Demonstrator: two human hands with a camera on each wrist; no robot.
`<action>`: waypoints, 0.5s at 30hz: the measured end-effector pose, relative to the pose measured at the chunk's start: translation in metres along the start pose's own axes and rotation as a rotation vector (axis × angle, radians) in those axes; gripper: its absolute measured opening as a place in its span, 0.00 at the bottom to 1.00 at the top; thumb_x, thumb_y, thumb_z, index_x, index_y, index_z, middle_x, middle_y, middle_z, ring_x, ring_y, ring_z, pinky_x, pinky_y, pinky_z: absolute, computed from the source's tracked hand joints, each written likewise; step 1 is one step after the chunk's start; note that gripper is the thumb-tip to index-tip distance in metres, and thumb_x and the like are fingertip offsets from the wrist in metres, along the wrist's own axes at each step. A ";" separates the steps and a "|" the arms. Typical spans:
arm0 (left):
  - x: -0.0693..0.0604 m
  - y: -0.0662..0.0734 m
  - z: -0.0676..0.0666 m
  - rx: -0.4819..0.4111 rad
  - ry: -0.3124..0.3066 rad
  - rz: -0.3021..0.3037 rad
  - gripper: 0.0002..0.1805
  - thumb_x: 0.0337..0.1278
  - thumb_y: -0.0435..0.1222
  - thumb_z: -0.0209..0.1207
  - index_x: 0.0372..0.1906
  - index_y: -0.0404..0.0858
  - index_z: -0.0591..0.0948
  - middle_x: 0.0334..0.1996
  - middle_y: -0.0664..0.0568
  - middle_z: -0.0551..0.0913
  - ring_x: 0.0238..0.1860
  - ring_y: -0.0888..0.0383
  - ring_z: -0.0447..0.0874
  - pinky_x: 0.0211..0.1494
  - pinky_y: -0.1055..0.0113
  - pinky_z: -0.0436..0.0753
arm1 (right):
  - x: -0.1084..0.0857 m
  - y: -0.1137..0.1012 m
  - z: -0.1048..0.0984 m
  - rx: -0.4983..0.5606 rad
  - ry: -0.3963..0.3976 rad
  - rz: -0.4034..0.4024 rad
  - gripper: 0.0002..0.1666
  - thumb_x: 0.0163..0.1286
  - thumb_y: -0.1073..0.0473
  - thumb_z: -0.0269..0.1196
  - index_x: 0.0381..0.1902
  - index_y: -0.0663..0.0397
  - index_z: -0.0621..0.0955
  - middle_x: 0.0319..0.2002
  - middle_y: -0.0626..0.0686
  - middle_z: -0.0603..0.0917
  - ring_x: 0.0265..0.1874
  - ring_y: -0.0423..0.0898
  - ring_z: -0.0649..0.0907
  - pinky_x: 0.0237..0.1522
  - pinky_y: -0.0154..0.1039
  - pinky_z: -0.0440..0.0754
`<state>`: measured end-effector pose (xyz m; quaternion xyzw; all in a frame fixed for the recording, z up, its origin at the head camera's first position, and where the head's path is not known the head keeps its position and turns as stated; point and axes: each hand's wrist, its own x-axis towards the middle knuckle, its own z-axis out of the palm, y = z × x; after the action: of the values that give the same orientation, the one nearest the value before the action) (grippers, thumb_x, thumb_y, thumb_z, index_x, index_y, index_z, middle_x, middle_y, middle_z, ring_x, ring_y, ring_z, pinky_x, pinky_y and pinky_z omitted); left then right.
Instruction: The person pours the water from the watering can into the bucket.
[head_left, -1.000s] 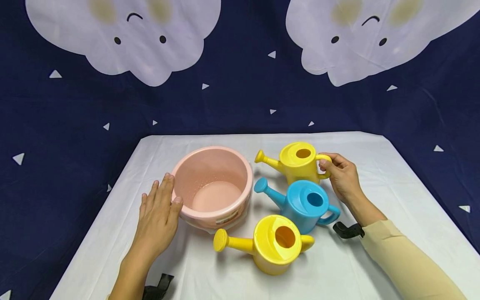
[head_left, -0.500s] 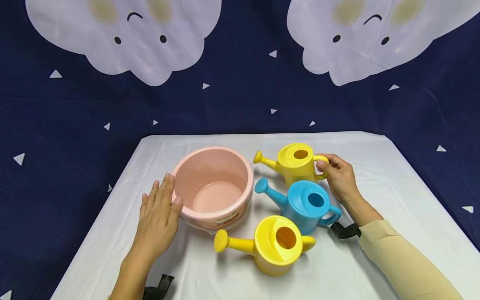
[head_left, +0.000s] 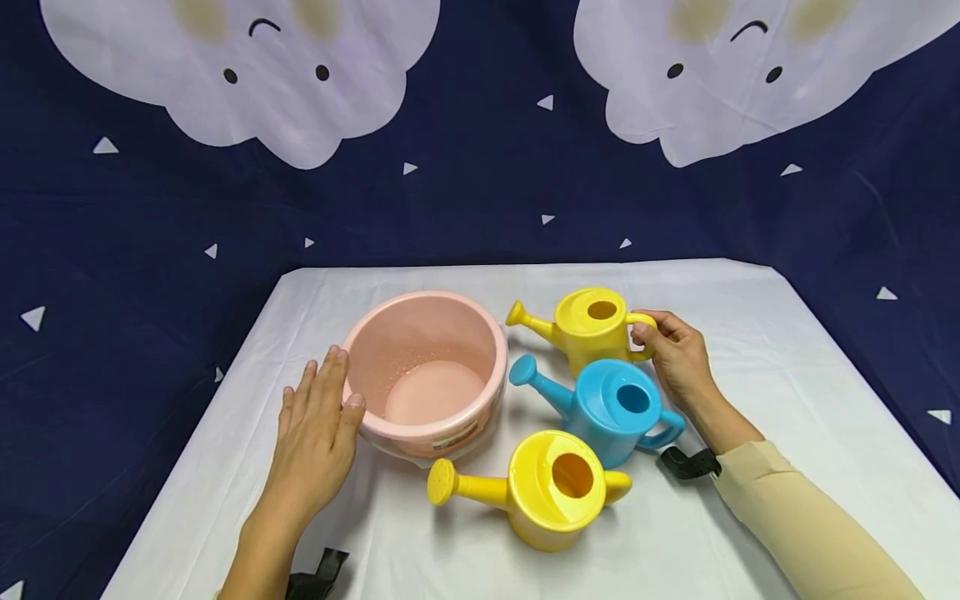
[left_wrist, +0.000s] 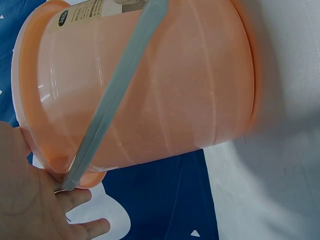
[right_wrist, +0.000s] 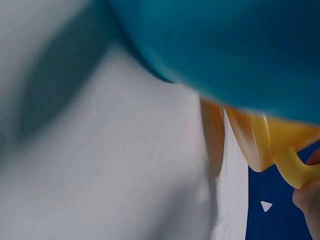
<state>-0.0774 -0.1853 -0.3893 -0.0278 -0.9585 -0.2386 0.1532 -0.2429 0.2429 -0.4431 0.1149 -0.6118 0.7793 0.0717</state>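
A pink bucket point(head_left: 427, 429) stands upright left of the table's middle, its inside dotted with droplets. My left hand point(head_left: 315, 433) rests against its left rim with straight fingers; the left wrist view shows the bucket's grey handle point(left_wrist: 117, 92) hanging down its side by the fingers. At the back right, my right hand point(head_left: 681, 358) pinches the handle of the far yellow watering can point(head_left: 592, 333), whose spout points at the bucket. In front of it stands a blue watering can point(head_left: 611, 417), and nearer still another yellow watering can point(head_left: 551, 500). The blue can hides part of the far can's base.
White cloth covers the table point(head_left: 765, 333), which ends at a dark blue backdrop point(head_left: 480, 208) with clouds and triangles. A black strap piece point(head_left: 690, 463) is at the right wrist, and another black strap point(head_left: 318, 575) at the left.
The far yellow watering can and my right hand have shifted slightly left, closer to the bucket. My left hand has stayed at the bucket's rim.
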 end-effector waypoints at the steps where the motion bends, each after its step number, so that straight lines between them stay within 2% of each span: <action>1: 0.000 0.000 0.000 0.001 0.000 -0.001 0.31 0.74 0.48 0.34 0.76 0.46 0.46 0.76 0.50 0.47 0.77 0.46 0.37 0.75 0.43 0.34 | 0.000 0.000 0.000 -0.001 0.001 -0.002 0.11 0.65 0.65 0.61 0.44 0.63 0.81 0.30 0.47 0.84 0.32 0.41 0.78 0.39 0.28 0.81; 15: 0.000 0.000 0.000 -0.004 0.007 -0.001 0.30 0.74 0.48 0.34 0.76 0.46 0.46 0.76 0.51 0.47 0.77 0.46 0.38 0.75 0.43 0.34 | -0.004 0.007 -0.005 -0.019 -0.029 -0.010 0.10 0.66 0.66 0.60 0.44 0.60 0.82 0.33 0.46 0.84 0.34 0.40 0.80 0.43 0.27 0.80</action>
<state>-0.0774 -0.1856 -0.3897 -0.0266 -0.9576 -0.2406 0.1564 -0.2414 0.2461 -0.4516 0.1284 -0.6194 0.7715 0.0679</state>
